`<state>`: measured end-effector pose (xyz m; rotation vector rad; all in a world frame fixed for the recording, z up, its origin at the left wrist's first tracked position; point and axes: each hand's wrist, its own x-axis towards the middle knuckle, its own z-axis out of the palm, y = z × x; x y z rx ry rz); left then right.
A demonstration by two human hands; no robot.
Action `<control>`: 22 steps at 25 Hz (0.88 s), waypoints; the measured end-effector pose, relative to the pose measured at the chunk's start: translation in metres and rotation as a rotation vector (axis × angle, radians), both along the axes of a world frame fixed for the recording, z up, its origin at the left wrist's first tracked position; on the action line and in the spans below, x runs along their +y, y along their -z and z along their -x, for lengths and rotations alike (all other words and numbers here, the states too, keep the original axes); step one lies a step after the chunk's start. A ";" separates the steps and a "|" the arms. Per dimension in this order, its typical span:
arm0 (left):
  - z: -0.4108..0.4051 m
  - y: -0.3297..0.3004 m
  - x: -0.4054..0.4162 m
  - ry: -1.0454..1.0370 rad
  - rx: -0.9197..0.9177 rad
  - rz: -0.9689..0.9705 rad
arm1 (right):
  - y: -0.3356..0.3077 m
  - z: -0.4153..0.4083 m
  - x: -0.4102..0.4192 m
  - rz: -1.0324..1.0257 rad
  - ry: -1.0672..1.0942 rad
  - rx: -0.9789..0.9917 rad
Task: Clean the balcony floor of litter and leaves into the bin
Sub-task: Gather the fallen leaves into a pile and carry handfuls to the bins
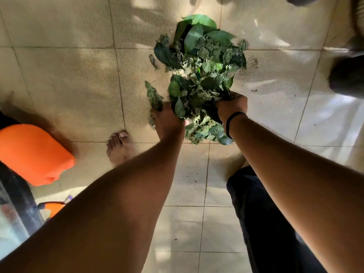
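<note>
We have the leaves (pixel 199 75) heaped on the floor (pixel 69 66), our left hand (pixel 167 119) and right hand (pixel 231 107) each with a grip closed on the near edge. They look light, loose and crumbly; we'd scoop from underneath, both sides.

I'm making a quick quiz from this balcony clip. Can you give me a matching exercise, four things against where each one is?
Things:
1. pile of leaves
2. orange container
3. bare foot
4. black band

Places:
A. on the right wrist
B. on the tiles, left of the left forearm
C. at the left edge of the view
D. on the floor, between the left hand and the right hand

Pairs: 1-D, 2-C, 3-B, 4-A
</note>
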<state>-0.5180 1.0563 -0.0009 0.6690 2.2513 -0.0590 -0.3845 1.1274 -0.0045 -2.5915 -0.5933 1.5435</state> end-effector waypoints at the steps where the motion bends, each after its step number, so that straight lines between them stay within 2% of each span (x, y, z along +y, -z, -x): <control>1: 0.002 0.004 0.003 0.044 0.044 -0.024 | 0.000 0.002 0.002 0.001 -0.030 0.003; 3: 0.011 0.006 0.010 0.087 0.078 -0.041 | -0.008 0.009 0.004 -0.013 -0.054 -0.004; 5: 0.024 0.000 0.017 0.034 0.063 -0.079 | -0.020 0.015 0.006 -0.024 -0.068 -0.024; 9: 0.034 -0.049 0.033 -0.106 -0.122 -0.233 | -0.061 0.025 0.005 0.000 -0.103 -0.037; 14: 0.026 -0.121 0.033 -0.302 -0.418 -0.310 | -0.110 0.045 0.003 0.034 0.000 0.127; 17: 0.021 -0.154 0.040 -0.379 -0.455 -0.317 | -0.145 0.052 -0.001 0.001 0.101 0.193; 22: 0.030 -0.233 0.043 -0.495 -0.573 -0.331 | -0.237 0.050 0.002 -0.069 0.127 0.282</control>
